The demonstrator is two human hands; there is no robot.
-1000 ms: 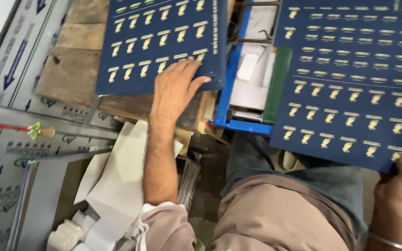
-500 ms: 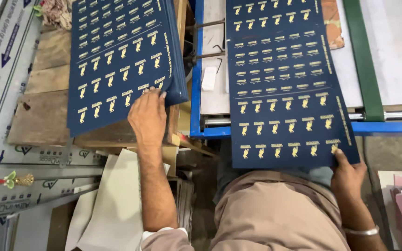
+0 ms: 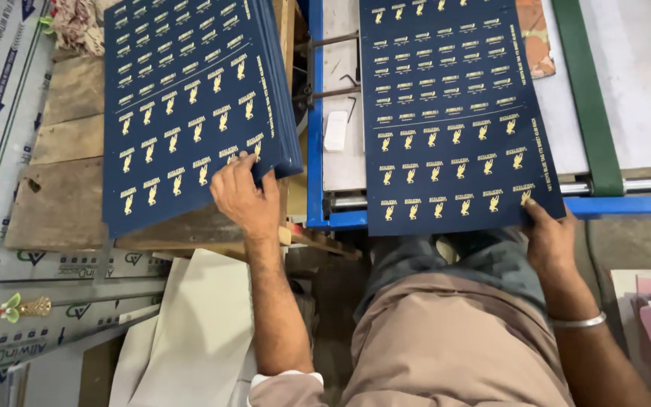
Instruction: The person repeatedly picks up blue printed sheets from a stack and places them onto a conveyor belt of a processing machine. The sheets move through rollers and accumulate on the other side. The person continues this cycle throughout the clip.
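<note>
Two hands are working here, each one busy with dark blue printed card. We're seeing the left hand (image 3: 244, 197) lying on the near right corner of a stack of blue sheets (image 3: 190, 105), fingers spread flat on top, so it's pressing rather than gripping. That stack is sitting on a wooden pallet (image 3: 58, 200), tilted a bit, over to the left of the blue frame (image 3: 315, 136). The right hand (image 3: 550, 240) is pinching the near right corner of a single blue sheet (image 3: 453, 113), thumb on top and fingers tucked under. That sheet is lying across the machine bed (image 3: 627, 98), its near edge hanging over the blue rail toward our lap. We're also spotting a metal bangle (image 3: 578, 322) on the right wrist and a green belt (image 3: 585, 90) just right of the sheet.
</note>
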